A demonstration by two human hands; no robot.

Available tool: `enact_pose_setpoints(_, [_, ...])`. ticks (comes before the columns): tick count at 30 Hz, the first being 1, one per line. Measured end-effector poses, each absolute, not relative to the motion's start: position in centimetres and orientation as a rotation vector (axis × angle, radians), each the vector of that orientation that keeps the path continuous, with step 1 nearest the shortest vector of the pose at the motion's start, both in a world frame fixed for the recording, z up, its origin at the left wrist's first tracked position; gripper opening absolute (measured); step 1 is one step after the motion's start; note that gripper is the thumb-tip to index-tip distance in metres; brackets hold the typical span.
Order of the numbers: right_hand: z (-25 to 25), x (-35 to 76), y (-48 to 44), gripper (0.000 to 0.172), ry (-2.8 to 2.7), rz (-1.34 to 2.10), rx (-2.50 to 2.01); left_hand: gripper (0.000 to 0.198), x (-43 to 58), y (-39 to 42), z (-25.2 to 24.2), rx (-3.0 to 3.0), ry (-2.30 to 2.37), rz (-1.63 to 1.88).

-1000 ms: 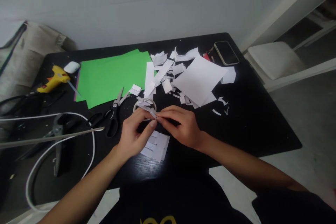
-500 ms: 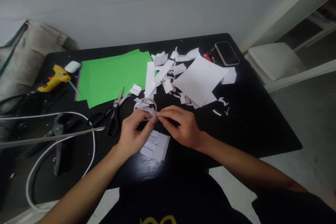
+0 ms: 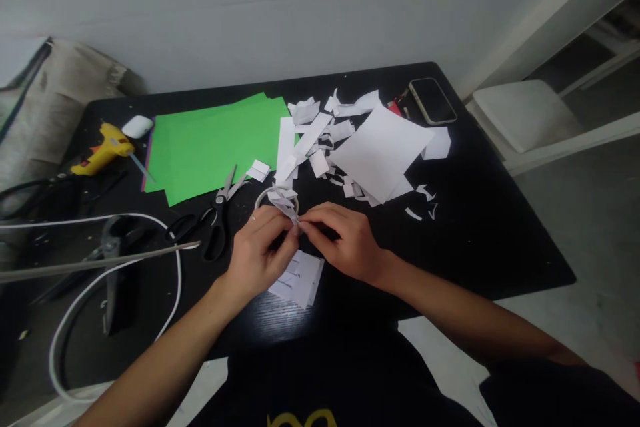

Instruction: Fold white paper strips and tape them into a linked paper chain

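Note:
My left hand and my right hand meet at the middle of the table, fingertips together. Between them they pinch a small folded piece of white paper, whose lower end is hidden by my fingers. Behind it lies a pale ring, perhaps a tape roll, partly covered by my left hand and the paper. Just below my hands is a small stack of white paper pieces. Open black-handled scissors lie to the left of my left hand.
Green sheets cover the back left. White paper scraps and a larger white sheet lie behind my hands. A yellow glue gun, white case, white cable and dark pliers-like tool are leftward. A phone sits back right.
The paper piece between my fingers has turned and now stands more steeply over the ring. My left fingers have curled in slightly. The things on the table have stayed put.

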State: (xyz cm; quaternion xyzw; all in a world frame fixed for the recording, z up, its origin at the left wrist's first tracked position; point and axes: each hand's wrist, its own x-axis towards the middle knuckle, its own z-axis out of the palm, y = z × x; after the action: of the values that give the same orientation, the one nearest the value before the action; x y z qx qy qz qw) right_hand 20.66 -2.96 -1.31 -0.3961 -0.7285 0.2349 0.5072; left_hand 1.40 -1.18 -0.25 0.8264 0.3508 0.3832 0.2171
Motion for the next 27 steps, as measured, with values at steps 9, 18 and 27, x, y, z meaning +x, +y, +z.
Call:
enact_pose_setpoints(9, [-1.34, 20.67, -3.12, 0.006, -1.757, 0.541, -0.965, 0.013, 1.66, -1.38, 0.01, 2.207, 0.955, 1.089])
enact_pose_setpoints(18, [-0.98, 20.61, -3.22, 0.006, -1.706, 0.569, -0.973, 0.014, 1.77, -1.57, 0.12, 2.202, 0.95, 1.131])
enact_pose_setpoints(27, [-0.8, 20.51, -3.41, 0.008, -1.686, 0.583, -1.007, 0.014, 1.92, -1.61, 0.38, 2.179, 0.97, 1.134])
